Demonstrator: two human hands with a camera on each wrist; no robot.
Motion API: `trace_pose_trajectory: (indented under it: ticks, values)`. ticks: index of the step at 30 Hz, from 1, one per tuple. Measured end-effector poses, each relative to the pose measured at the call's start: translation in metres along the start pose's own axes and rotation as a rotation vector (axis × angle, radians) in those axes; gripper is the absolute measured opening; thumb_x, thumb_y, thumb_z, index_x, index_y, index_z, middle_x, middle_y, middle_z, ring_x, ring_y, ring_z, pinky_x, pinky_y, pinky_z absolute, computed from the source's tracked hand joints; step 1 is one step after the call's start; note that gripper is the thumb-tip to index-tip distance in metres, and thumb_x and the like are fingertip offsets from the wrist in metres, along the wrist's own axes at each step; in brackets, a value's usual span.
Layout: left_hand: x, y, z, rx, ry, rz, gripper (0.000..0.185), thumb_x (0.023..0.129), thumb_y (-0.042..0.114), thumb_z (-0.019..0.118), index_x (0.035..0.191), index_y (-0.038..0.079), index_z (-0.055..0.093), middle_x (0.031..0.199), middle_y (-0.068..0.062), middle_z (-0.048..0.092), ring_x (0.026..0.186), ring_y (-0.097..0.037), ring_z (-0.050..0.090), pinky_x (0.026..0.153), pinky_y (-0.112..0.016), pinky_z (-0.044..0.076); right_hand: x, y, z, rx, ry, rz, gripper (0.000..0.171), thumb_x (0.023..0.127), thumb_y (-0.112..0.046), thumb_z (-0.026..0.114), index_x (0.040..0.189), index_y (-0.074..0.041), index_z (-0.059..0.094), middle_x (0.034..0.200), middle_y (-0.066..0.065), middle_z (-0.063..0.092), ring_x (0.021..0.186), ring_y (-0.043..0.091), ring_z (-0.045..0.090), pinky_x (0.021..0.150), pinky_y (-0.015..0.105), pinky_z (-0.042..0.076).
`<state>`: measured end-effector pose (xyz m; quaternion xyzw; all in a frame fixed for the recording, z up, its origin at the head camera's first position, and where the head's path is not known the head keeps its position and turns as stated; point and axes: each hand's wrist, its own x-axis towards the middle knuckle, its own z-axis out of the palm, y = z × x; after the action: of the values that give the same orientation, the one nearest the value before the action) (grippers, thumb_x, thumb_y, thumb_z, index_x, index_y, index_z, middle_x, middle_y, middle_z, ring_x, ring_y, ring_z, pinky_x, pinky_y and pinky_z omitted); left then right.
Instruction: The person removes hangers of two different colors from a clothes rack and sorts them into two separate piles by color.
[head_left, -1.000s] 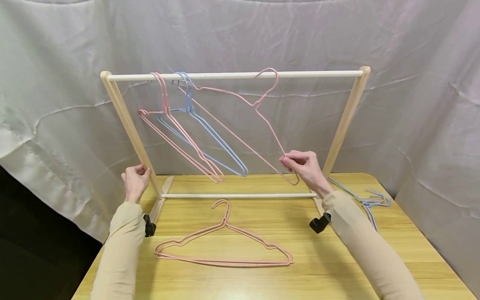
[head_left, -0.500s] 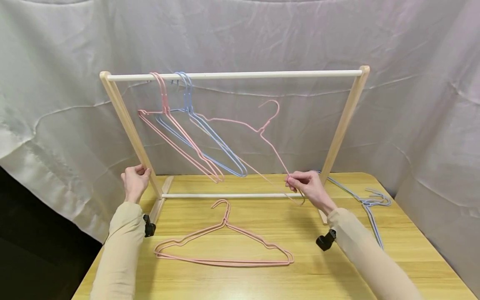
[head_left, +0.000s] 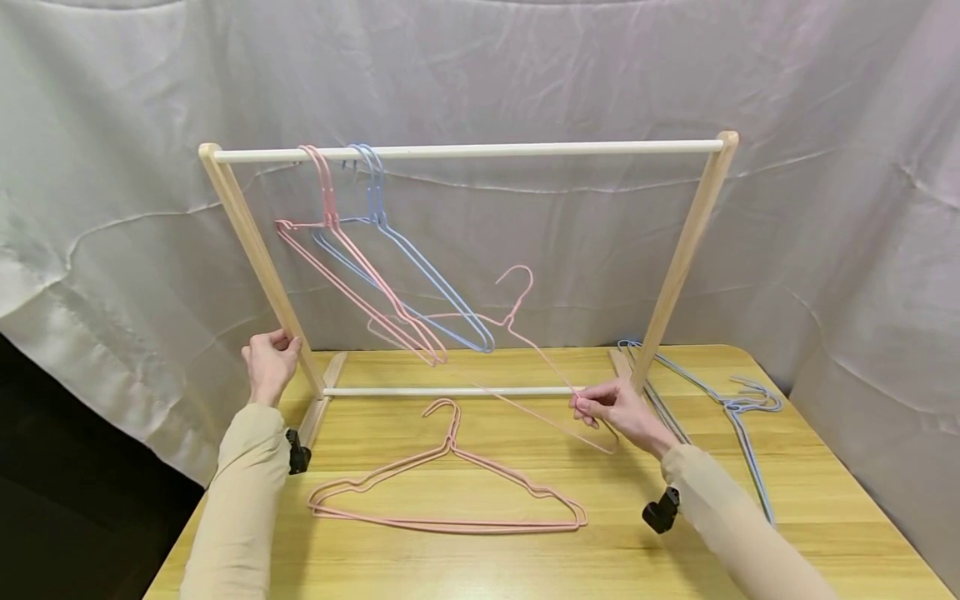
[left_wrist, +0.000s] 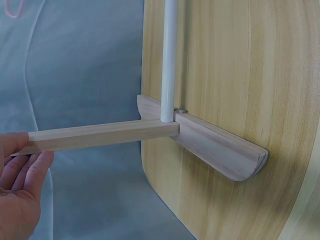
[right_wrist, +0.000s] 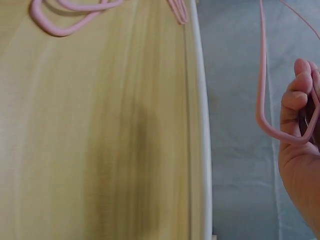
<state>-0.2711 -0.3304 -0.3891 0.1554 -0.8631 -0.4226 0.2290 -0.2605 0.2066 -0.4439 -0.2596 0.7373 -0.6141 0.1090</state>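
Note:
My right hand (head_left: 617, 414) pinches a pink clothes hanger (head_left: 546, 358) near its right corner. That hanger is off the top rail, its hook up and its body tilted over the rack's lower rail. In the right wrist view the bent corner of the pink hanger (right_wrist: 262, 100) loops by the fingers of the right hand (right_wrist: 299, 115). My left hand (head_left: 272, 367) grips the left upright (head_left: 258, 250) of the wooden rack low down. In the left wrist view the left hand (left_wrist: 22, 175) has thumb and fingers on either side of the wooden post (left_wrist: 100, 136).
Several pink hangers (head_left: 375, 283) and blue hangers (head_left: 435, 279) hang at the left of the white top rail (head_left: 570, 148). Pink hangers (head_left: 517, 475) lie flat on the table (head_left: 420, 567) in front. Blue hangers (head_left: 742, 425) lie at the right, beyond the right upright (head_left: 686, 242).
The pink hanger in my right hand has come off the top rail and moved down toward me, below the rail. My left hand has stayed on the upright.

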Motion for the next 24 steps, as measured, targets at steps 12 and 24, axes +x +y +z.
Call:
trace_pose_trajectory:
  ticks: [12, 24]
  values:
    - [-0.001, 0.0, 0.0, -0.01, 0.015, 0.019, 0.032, 0.098, 0.011, 0.059, 0.118, -0.013, 0.067, 0.116, -0.034, 0.066, 0.129, -0.043, 0.039, 0.099, -0.052, 0.022, -0.007, 0.027, 0.012, 0.081, -0.281, 0.078, 0.038, 0.098, -0.003, 0.059, 0.105, 0.033, 0.054, 0.078, -0.006, 0.074, 0.065, 0.002, 0.063, 0.058, 0.016, 0.051]
    - [-0.001, -0.001, 0.001, -0.008, 0.021, 0.029, 0.032, 0.098, 0.01, 0.058, 0.117, -0.014, 0.067, 0.114, -0.035, 0.066, 0.128, -0.043, 0.041, 0.098, -0.051, 0.021, -0.005, 0.032, 0.045, 0.28, -0.512, 0.148, 0.038, 0.099, 0.002, 0.054, 0.104, 0.038, 0.045, 0.082, -0.003, 0.076, 0.063, 0.0, 0.063, 0.059, 0.013, 0.051]
